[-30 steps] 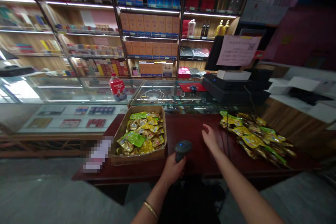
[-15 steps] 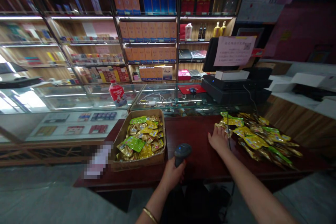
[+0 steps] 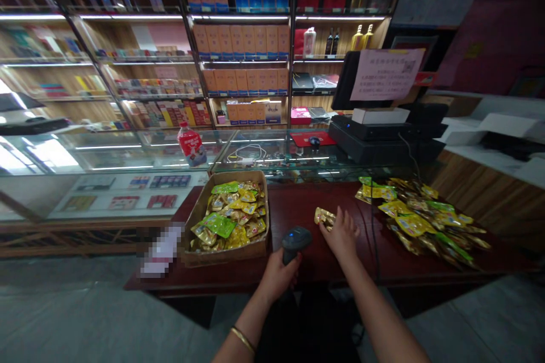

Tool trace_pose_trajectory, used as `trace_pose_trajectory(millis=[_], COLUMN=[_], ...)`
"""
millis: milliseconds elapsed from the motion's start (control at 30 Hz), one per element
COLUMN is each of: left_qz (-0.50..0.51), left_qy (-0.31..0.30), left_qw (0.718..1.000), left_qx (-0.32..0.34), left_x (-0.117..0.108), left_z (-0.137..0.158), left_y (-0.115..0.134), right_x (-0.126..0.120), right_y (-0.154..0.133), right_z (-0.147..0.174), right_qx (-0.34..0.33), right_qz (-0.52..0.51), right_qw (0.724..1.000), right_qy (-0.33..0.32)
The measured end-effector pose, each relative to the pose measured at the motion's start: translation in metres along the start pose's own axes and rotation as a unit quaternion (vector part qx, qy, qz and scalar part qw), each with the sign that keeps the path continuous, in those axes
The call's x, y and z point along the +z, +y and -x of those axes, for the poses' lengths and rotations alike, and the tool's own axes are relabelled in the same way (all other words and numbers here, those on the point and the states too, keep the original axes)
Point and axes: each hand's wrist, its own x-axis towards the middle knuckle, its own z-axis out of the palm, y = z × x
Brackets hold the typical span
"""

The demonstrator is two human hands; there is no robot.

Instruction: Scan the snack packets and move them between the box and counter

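Observation:
My left hand (image 3: 280, 275) is wrapped round the handle of a dark barcode scanner (image 3: 297, 240), held upright over the near side of the red-brown table (image 3: 293, 204). A small blue light shows on the scanner's top. To its right, my right hand (image 3: 341, 232) grips a gold snack packet (image 3: 324, 217) just above or on the tabletop; part of the packet is hidden by the fingers. On the left, a cardboard box (image 3: 267, 221) is full of gold, yellow and green snack packets (image 3: 219, 225). A loose pile of similar packets (image 3: 419, 221) lies on the right.
Behind the table runs a glass display counter (image 3: 140, 150) with a red-labelled bottle (image 3: 191, 144) on it. A monitor (image 3: 347, 79) and a black cash drawer (image 3: 383, 144) stand at the back right. A dark cable (image 3: 373, 221) hangs across the table beside the pile.
My right hand has moved left from the edge of the packet pile to mid-table, bringing a gold packet with it. My left hand still holds the scanner in nearly the same place.

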Motion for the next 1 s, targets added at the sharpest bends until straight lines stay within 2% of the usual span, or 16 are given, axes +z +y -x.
trace_pose_trajectory(millis=[200,467,867,1000], left_qz=[0.010,0.008,0.000,0.003], left_qy=[-0.027,-0.047,-0.047,-0.041], left_qw=[1.000,0.999,0.999,0.999], left_qx=[-0.011,-0.008,0.000,-0.004], left_x=[-0.005,-0.010,-0.008,-0.008], left_z=[0.001,0.003,0.007,0.008], left_y=[0.001,0.001,0.010,0.010], right_x=[0.005,0.005,0.010,0.011], right_y=[0.012,0.023,0.023,0.022], right_z=[-0.005,-0.012,-0.010,-0.010], right_qx=[-0.010,-0.044,-0.055,-0.033], right_qz=[-0.115,-0.283,-0.367,-0.389], right_qw=[0.993,0.956,0.925,0.916], right_qy=[-0.031,-0.060,-0.080,-0.090])
